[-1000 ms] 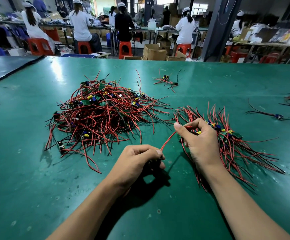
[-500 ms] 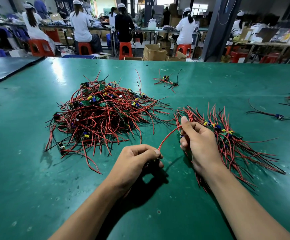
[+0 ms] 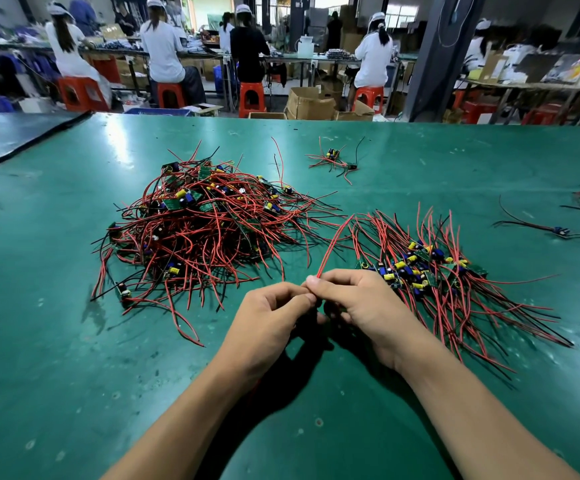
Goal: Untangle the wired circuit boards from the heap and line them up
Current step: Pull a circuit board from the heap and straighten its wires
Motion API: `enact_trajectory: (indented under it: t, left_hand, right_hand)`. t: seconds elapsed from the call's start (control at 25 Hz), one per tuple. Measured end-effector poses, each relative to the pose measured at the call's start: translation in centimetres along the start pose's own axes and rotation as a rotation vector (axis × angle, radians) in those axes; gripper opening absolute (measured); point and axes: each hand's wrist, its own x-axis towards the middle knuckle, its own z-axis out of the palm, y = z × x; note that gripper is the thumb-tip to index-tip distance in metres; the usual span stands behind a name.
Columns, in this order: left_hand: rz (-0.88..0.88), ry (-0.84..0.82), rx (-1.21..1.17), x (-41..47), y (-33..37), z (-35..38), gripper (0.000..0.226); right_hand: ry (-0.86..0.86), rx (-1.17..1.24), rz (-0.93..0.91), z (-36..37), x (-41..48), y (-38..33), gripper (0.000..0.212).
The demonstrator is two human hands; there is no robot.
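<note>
Both hands meet mid-table toward the near edge: right hand (image 3: 361, 306) pinches a red wire (image 3: 330, 247) at thumb and fingertips, left hand (image 3: 267, 317) curled, pinching it too. Tangled heap (image 3: 205, 230) lies left of centre on the table (image 3: 56, 341). Sorted boards (image 3: 437, 271) lie toward the right edge.

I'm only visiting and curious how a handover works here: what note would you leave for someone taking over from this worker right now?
Hands: left hand and right hand both pinch the base of one red wire, fingertips meeting. Its board is hidden beneath them.
Things: tangled heap on the left of the green table, lined-up row on the right, a small stray cluster farther back.
Done: a batch of boards already lies in the row.
Left: lay the piece in hand with the row, then work through the heap, which looks like the bigger pile.
</note>
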Motion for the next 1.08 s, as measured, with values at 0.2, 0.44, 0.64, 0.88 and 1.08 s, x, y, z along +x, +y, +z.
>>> enact_trajectory:
  t: [0.2,0.44,0.64,0.88,1.08]
  left_hand:
    - [0.015,-0.053,0.101,-0.1,-0.1,0.4,0.012]
    - [0.010,-0.118,0.101,-0.3,0.0,0.3,0.010]
    - [0.006,-0.170,0.096,-0.2,0.0,0.2,0.012]
    - [0.004,-0.178,0.124,-0.1,-0.2,-0.2,0.014]
    - [0.002,-0.181,0.147,-0.1,-0.2,-0.3,0.014]
  right_hand:
    - [0.218,0.084,-0.038,-0.8,1.0,-0.1,0.024]
    - [0.333,0.428,-0.082,-2.1,1.4,-1.2,0.022]
    - [0.280,0.633,-0.015,-2.6,1.3,-1.9,0.033]
    - [0.265,0.683,-0.014,-2.9,1.3,-2.3,0.021]
    - [0.234,0.755,0.011,-3.3,1.2,-2.4,0.022]
